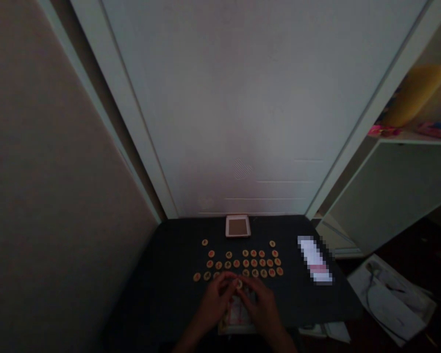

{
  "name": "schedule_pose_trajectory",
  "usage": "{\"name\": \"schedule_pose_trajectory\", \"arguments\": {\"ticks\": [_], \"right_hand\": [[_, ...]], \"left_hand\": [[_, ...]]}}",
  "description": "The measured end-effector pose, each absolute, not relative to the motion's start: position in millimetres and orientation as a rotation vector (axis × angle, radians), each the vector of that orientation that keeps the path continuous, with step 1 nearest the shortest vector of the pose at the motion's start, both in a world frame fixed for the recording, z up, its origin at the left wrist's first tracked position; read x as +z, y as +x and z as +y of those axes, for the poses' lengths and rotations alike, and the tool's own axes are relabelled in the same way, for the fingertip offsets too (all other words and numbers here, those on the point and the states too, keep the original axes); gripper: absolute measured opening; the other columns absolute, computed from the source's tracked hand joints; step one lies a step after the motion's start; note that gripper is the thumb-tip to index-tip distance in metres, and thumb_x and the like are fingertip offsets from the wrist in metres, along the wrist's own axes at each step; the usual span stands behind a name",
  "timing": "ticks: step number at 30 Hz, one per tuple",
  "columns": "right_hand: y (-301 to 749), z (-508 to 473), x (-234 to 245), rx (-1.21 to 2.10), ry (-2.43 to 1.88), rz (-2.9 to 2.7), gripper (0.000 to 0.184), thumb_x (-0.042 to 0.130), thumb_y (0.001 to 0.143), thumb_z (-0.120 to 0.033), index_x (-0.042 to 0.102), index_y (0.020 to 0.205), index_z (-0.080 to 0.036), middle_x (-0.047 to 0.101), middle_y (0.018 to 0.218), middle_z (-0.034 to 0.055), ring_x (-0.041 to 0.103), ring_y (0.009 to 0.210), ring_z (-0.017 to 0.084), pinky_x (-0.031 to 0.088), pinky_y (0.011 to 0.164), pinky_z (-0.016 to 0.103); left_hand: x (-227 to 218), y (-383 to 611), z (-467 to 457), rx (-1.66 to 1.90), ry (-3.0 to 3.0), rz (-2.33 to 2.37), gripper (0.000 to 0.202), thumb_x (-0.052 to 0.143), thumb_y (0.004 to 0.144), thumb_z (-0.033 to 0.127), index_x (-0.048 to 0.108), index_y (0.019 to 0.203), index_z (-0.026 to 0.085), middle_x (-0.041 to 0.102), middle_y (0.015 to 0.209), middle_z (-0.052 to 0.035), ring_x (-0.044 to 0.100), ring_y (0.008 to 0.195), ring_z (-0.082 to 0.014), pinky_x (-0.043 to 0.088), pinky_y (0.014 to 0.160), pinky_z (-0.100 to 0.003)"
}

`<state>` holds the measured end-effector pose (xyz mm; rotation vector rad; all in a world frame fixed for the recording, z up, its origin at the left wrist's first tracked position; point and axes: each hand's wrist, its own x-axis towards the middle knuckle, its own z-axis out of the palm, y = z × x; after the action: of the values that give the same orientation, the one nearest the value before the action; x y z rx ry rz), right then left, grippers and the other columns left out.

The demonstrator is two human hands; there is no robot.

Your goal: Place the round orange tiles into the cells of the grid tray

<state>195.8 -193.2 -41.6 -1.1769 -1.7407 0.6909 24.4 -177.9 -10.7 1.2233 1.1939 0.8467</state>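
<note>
Counting roughly 25 discs [254,263], one tray [238,227] beyond fingers [251,284]; one disc [239,284] between; one red-printed item [238,315] beneath.

The scene is dim, with the white door [242,108] catching soft grey light and corners sinking into shadow. Wide-angle stretch splays the edges. Coarse pixel blocks obscure a bright object [314,260]; markings on the small discs [254,263] look blurred.

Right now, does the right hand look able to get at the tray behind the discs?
Probably yes: though rows of discs lie between the right hand and the tray, the way above looks free. The fingers seem busy with another disc.
</note>
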Motion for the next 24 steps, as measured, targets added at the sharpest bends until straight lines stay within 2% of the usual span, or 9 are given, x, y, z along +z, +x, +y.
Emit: {"name": "schedule_pose_trajectory", "arguments": {"ticks": [3, 8, 13, 19, 24], "right_hand": [[195, -193, -43, 0.731, -1.215, -1.694, 0.029, 0.063, 0.093, -0.04, 0.07, 0.119, -0.03, 0.077, 0.103, 0.0038, 0.073, 0.089, 0.02, 0.058, 0.082, 0.03], [194, -192, -42, 0.798, -1.219, -1.628, 0.032, 0.062, 0.092, -0.046, 0.071, 0.119, -0.03, 0.078, 0.104, 0.0041, 0.074, 0.089, 0.021, 0.059, 0.082, 0.031], [190, -191, -37, 0.891, -1.211, -1.591, 0.032, 0.058, 0.094, -0.047, 0.071, 0.119, -0.03, 0.076, 0.114, 0.0048, 0.071, 0.102, 0.024, 0.058, 0.089, 0.034], [185, -193, -42, 0.914, -1.244, -1.568, 0.03, 0.06, 0.093, -0.047, 0.073, 0.112, -0.027, 0.077, 0.102, 0.0049, 0.073, 0.091, 0.022, 0.059, 0.081, 0.03], [197, -199, -54, 0.747, -1.414, -1.474, 0.03, 0.056, 0.094, -0.046, 0.073, 0.1, -0.022, 0.076, 0.091, 0.0071, 0.072, 0.081, 0.022, 0.057, 0.073, 0.029]], "left_hand": [[-11, 22, -178, 0.817, 1.237, 1.171, 0.044, 0.059, 0.086, 0.056, 0.062, 0.11, 0.02, 0.075, 0.102, -0.0083, 0.071, 0.093, -0.025, 0.056, 0.072, -0.031], [-15, 18, -177, 0.851, 1.255, 1.117, 0.045, 0.063, 0.084, 0.055, 0.062, 0.113, 0.021, 0.074, 0.112, -0.0095, 0.07, 0.102, -0.0252, 0.056, 0.083, -0.033], [-20, 18, -174, 0.913, 1.225, 1.081, 0.042, 0.064, 0.085, 0.055, 0.064, 0.109, 0.021, 0.075, 0.108, -0.0094, 0.071, 0.101, -0.0259, 0.055, 0.087, -0.035], [-21, 16, -172, 0.889, 1.221, 1.184, 0.044, 0.066, 0.081, 0.059, 0.065, 0.099, 0.019, 0.077, 0.097, -0.0085, 0.073, 0.094, -0.0258, 0.056, 0.084, -0.035], [-18, -1, -164, 0.948, 1.21, 1.279, 0.044, 0.067, 0.08, 0.059, 0.065, 0.097, 0.018, 0.076, 0.092, -0.0073, 0.072, 0.09, -0.0248, 0.058, 0.083, -0.035]]}}
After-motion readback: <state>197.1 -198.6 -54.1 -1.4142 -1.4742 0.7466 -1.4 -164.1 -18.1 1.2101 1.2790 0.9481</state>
